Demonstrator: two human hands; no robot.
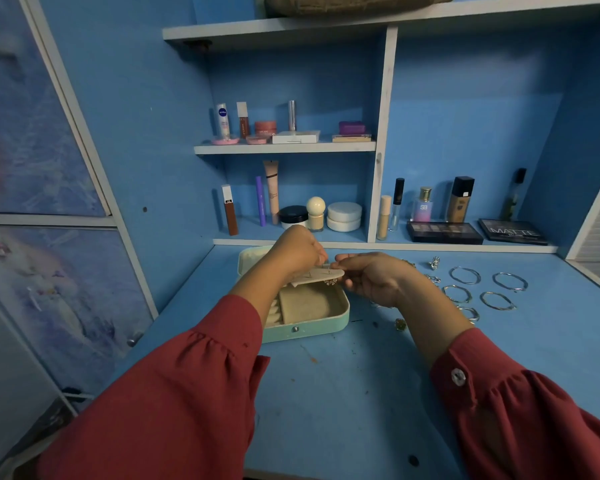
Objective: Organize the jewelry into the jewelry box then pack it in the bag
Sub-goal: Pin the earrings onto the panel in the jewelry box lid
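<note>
Earrings pinned through the thin, bendy insert card (317,277) seemed fragile, so my left hand (297,252) and right hand (369,277) pinched its edges above the jewelry box (309,325).

Lots of makeup sitting around on this blue desk (343,393). A Nivea bottle (223,121) and a pink jar (265,127) are standing on the upper shelf (284,147), with a purple case (351,127) lying further right. Below, a white round jar (344,216) is sitting beside a ball-capped bottle (315,209), and two dark palettes (444,232) are lying flat near a perfume bottle (423,204).
</note>
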